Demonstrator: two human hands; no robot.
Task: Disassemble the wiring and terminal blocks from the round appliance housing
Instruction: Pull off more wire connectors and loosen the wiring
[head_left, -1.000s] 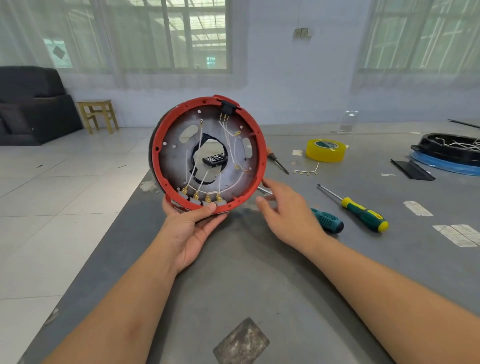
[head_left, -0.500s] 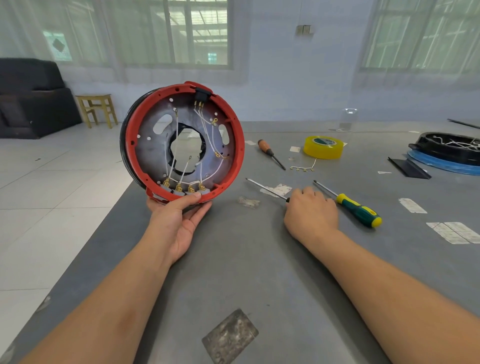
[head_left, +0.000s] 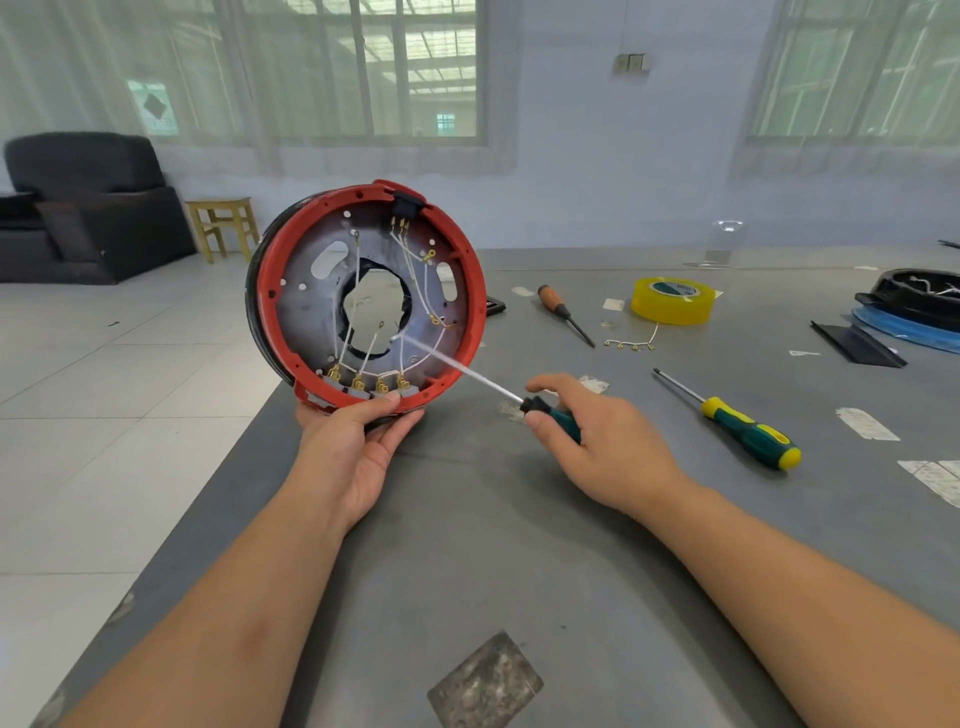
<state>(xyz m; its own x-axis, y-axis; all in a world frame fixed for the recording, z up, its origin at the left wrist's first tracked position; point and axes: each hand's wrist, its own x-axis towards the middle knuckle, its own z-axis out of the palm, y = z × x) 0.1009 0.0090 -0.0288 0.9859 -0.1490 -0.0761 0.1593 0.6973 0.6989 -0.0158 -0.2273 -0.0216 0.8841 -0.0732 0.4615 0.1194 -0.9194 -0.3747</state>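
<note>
Your left hand (head_left: 358, 447) held the housing (head_left: 366, 296) upright by its lower rim, above the tabletop (head_left: 519, 545) edge; right-hand fingers (head_left: 553, 387) gripped the screwdriver (head_left: 488, 387). A slipped tip could have torn wires (head_left: 415, 254).

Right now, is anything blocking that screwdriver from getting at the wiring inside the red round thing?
Nothing visible does. The right hand holds the screwdriver, whose shaft passes over the housing rim with its tip already inside among the white wires. The left hand grips only the bottom edge, below the terminal blocks.
</note>
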